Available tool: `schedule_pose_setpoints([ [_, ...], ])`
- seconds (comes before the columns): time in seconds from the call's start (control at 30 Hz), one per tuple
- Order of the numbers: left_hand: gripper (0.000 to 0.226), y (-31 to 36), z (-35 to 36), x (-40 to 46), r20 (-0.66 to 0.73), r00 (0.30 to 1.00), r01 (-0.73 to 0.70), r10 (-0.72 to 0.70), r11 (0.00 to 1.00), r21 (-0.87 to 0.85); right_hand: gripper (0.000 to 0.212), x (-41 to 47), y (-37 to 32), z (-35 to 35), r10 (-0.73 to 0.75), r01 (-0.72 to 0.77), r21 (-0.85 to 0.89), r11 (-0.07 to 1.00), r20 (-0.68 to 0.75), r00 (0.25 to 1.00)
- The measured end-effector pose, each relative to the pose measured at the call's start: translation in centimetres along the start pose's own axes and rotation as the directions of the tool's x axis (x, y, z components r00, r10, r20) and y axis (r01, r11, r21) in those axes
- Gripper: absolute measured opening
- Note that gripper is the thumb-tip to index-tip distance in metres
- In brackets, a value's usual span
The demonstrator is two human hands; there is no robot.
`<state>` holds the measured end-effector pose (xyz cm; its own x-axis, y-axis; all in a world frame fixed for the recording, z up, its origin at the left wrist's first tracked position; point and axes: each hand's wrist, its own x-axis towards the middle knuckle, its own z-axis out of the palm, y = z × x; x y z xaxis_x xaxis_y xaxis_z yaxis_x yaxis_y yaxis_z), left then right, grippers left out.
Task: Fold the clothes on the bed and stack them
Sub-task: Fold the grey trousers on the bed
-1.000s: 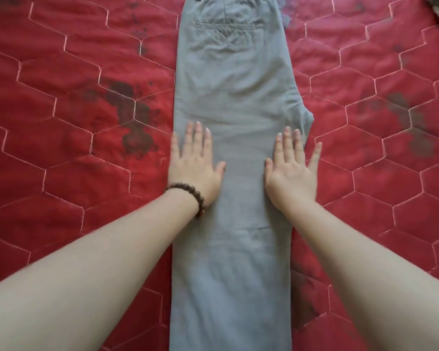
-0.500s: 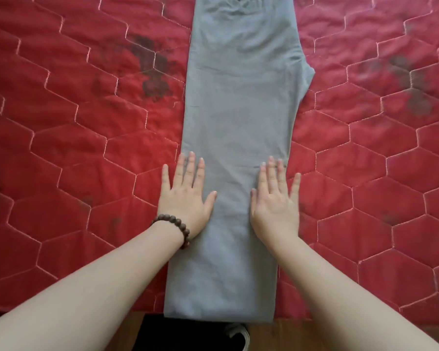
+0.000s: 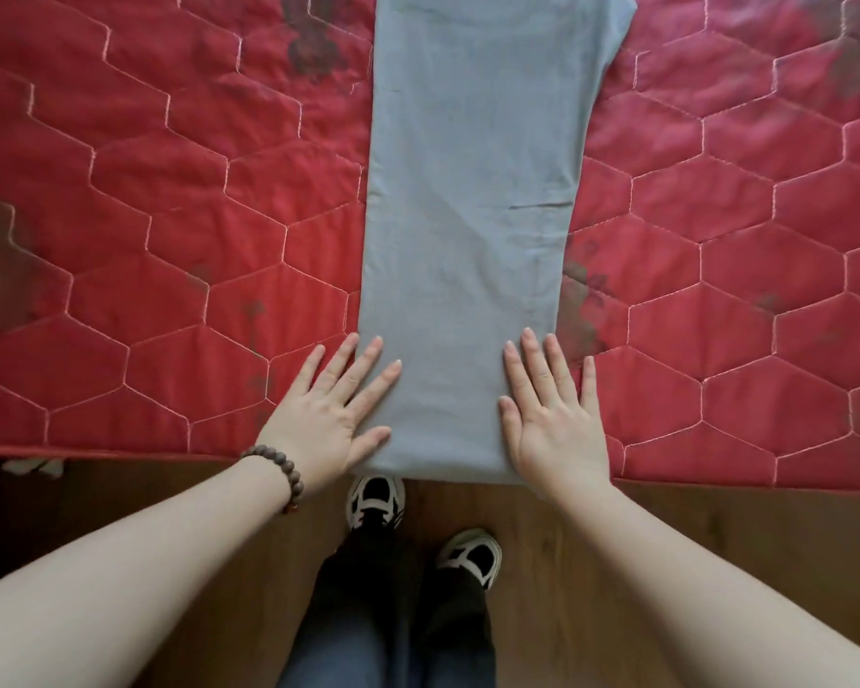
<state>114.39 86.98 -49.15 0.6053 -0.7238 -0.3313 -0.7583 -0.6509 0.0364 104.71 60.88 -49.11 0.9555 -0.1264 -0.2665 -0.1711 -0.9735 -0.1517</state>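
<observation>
Nearest, two shoes (image 3: 376, 499) stood on the wooden floor (image 3: 716, 538) beside the bed (image 3: 145, 270). Just beyond, the left hand (image 3: 331, 412), with a bead bracelet (image 3: 276, 471) on its wrist, lay flat with straight fingers across the left edge of the grey trousers (image 3: 472, 191) at their near hem. The right hand (image 3: 552, 417) lay flat the same way on the right edge. The trousers, folded lengthwise, stretched away over the red quilt (image 3: 740, 230) and ran out of view at the top.
</observation>
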Motion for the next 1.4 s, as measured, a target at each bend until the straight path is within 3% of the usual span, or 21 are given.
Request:
schedule_pose_setpoints([
  [0.17,0.054,-3.3,-0.1,-2.3,-0.044,0.991,-0.123,0.123,0.992,0.003,0.055,-1.3,3.5,-0.8,-0.133,0.131,0.070,0.989,0.027,0.991],
  [0.3,0.055,-3.1,-0.7,-0.6,-0.193,0.969,-0.157,0.157,0.987,0.017,0.057,-1.5,6.5,-1.7,-0.035,0.035,0.097,0.995,0.005,0.999],
  [0.4,0.066,-1.6,-1.0,0.9,-0.238,0.947,-0.218,0.216,0.976,0.017,0.061,-1.1,6.2,-1.5,-0.221,0.220,0.023,0.975,0.042,0.974],
  [0.47,0.060,-1.6,-1.1,1.3,-0.246,0.930,-0.276,0.272,0.961,0.016,0.063,-0.7,6.0,-1.6,-0.361,0.364,-0.035,0.931,0.063,0.930],
  [0.67,0.068,-2.8,-1.5,1.2,-0.083,0.835,-0.538,0.543,0.839,0.075,0.069,-1.4,5.7,-1.9,-0.582,0.595,-0.113,0.796,0.129,0.803],
  [0.77,0.069,-2.6,-2.3,0.2,-0.008,0.818,-0.575,0.575,0.818,-0.026,0.067,-2.3,4.2,-2.9,-0.656,0.665,-0.033,0.746,0.133,0.743],
  [0.83,0.060,-2.2,-2.9,-0.3,0.040,0.830,-0.542,0.557,0.820,-0.183,0.058,-2.7,3.3,-4.1,-0.668,0.661,0.101,0.744,0.140,0.731],
  [0.9,0.048,-2.2,-4.0,-0.2,0.113,0.885,-0.331,0.452,0.781,-0.530,0.044,-2.3,2.8,-5.7,-0.602,0.516,0.357,0.779,0.195,0.774],
  [0.97,0.033,-2.8,-6.4,1.2,0.270,0.930,0.079,0.248,0.584,-0.808,0.025,-0.2,2.4,-8.2,-0.415,0.106,0.649,0.754,0.345,0.842],
  [1.0,0.031,-3.2,-7.8,2.6,0.318,0.940,0.244,0.121,0.414,-0.877,0.022,1.5,2.4,-9.4,-0.331,-0.122,0.775,0.621,0.399,0.855],
  [1.03,0.031,-3.7,-8.7,4.0,0.362,0.932,0.359,-0.036,0.242,-0.901,0.024,3.3,2.5,-10.3,-0.226,-0.315,0.852,0.419,0.434,0.872],
  [1.1,0.032,-4.2,-9.8,6.3,0.511,0.817,0.505,-0.269,-0.094,-0.858,0.027,6.7,2.4,-11.2,-0.027,-0.561,0.828,0.027,0.561,0.827],
  [1.13,0.029,-4.4,-9.9,7.1,0.583,0.767,0.523,-0.267,-0.264,-0.810,0.027,7.9,2.1,-11.2,0.016,-0.612,0.788,-0.065,0.614,0.789],
  [1.17,0.025,-4.5,-9.9,7.5,0.633,0.752,0.530,-0.186,-0.401,-0.747,0.026,8.6,1.7,-11.0,0.042,-0.653,0.754,-0.076,0.656,0.753],
  [1.23,0.026,-4.3,-9.0,7.4,0.686,0.724,0.595,-0.071,-0.437,-0.674,0.025,8.8,1.2,-9.7,0.136,-0.720,0.694,-0.017,0.715,0.686],
  [1.33,0.018,-4.1,-7.5,7.0,0.714,0.687,0.630,-0.133,-0.380,-0.677,0.026,7.7,1.4,-8.3,0.201,-0.741,0.672,0.010,0.724,0.660],
  [1.4,0.017,-4.0,-7.4,6.7,0.694,0.698,0.608,-0.176,-0.368,-0.704,0.026,6.9,1.8,-7.9,0.194,-0.731,0.682,-0.007,0.718,0.668],
])
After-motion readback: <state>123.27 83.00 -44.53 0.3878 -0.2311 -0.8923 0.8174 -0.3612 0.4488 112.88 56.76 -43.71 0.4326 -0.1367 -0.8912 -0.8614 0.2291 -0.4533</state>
